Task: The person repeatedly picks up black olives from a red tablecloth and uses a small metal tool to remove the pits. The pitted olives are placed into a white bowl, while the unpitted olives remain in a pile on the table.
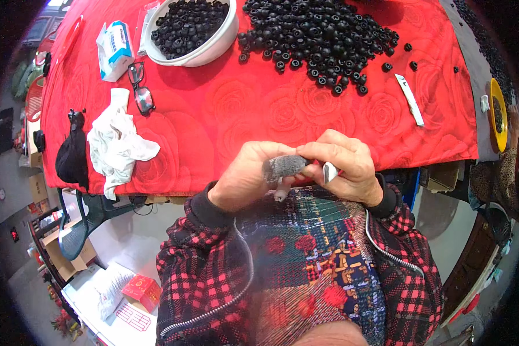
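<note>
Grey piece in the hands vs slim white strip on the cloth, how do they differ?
- Pose: the grey piece is held up in the left hand; the white strip lies on the red cloth, touched by neither hand.
- Look: the grey piece has a rough, fuzzy-looking surface; the white strip looks smooth.
- Shape: the grey piece is stubby; the white strip is longer and narrower.
Shared: both are elongated.
</note>
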The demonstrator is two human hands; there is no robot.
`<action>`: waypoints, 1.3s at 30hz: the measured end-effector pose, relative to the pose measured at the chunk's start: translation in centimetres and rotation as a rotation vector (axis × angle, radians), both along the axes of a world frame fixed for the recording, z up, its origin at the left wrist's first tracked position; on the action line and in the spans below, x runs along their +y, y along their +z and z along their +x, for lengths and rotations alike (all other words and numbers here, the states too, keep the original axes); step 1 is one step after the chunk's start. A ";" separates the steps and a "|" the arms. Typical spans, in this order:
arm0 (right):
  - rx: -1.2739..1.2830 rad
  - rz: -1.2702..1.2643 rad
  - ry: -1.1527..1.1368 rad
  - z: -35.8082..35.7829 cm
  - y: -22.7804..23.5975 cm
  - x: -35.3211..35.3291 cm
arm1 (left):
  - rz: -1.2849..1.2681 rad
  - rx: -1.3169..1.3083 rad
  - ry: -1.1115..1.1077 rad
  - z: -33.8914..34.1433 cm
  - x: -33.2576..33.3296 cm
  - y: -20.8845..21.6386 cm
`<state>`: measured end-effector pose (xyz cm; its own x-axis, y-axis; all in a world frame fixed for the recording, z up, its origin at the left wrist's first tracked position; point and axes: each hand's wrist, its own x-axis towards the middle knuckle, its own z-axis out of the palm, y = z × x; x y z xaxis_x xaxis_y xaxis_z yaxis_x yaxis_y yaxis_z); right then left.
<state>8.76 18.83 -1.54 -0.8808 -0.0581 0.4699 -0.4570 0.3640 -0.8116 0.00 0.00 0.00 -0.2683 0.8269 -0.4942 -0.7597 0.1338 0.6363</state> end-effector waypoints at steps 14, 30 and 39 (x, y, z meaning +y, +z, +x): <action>0.348 0.097 -0.096 0.1 1.4 -0.1 | 0.167 0.041 0.108 1.6 0.3 1.0; -0.252 0.020 -0.066 0.2 2.4 1.4 | 0.100 0.342 0.142 0.8 1.0 0.8; -0.226 0.050 -0.086 0.1 2.1 1.3 | 0.079 0.296 0.143 0.8 0.9 0.3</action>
